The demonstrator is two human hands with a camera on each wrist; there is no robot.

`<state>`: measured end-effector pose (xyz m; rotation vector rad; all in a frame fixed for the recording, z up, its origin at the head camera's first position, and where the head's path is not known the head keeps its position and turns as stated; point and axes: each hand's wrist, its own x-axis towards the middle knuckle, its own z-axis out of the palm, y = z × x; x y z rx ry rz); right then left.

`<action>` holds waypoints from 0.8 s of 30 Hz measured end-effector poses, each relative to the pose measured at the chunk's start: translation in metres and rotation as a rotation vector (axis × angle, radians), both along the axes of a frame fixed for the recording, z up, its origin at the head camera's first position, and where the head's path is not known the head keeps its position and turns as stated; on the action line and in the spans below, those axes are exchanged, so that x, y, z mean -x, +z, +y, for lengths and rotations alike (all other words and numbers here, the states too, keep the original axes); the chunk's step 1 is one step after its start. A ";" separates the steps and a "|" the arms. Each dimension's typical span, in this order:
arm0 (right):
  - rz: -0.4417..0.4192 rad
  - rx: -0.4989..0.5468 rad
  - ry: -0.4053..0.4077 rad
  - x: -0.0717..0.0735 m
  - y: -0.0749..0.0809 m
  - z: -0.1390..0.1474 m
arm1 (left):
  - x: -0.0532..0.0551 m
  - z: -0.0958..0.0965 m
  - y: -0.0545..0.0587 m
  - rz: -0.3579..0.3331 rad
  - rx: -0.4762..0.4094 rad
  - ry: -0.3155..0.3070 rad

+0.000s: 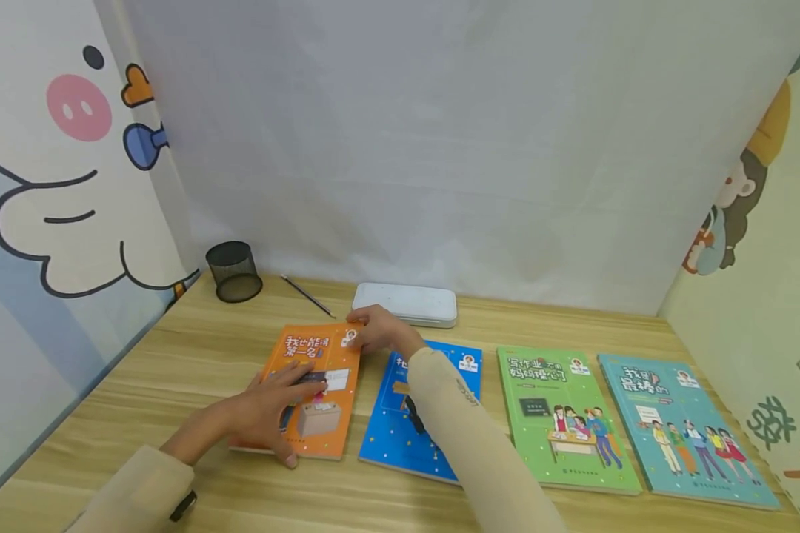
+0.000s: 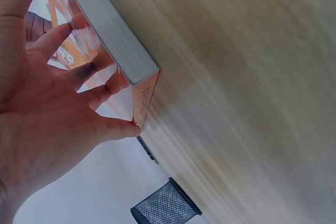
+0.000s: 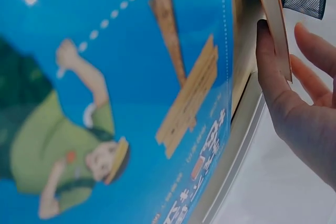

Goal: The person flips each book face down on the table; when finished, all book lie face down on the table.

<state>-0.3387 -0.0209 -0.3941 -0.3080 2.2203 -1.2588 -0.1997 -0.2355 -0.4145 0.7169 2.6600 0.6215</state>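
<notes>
Orange book (image 1: 327,403) between both hands (image 1: 270,409) (image 1: 381,330)

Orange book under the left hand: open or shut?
Shut. The head view shows the orange book front cover up; in the left wrist view its page block sits compact, no visible gap between pages.

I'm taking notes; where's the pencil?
In the head view, the pencil lies left of centre, between the black mesh cup and the white case, beyond the orange book.
</notes>
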 end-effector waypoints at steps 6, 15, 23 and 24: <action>0.027 -0.021 0.005 0.000 -0.001 0.000 | 0.000 0.000 0.000 -0.004 0.000 0.002; -0.040 -0.012 -0.042 0.000 -0.003 -0.004 | 0.000 0.000 0.001 0.004 -0.015 -0.022; -0.068 0.031 -0.020 -0.001 0.000 -0.001 | 0.009 -0.010 -0.017 0.023 -0.049 -0.060; -0.071 0.039 -0.023 -0.001 0.000 -0.001 | 0.011 -0.012 -0.022 0.031 -0.049 -0.058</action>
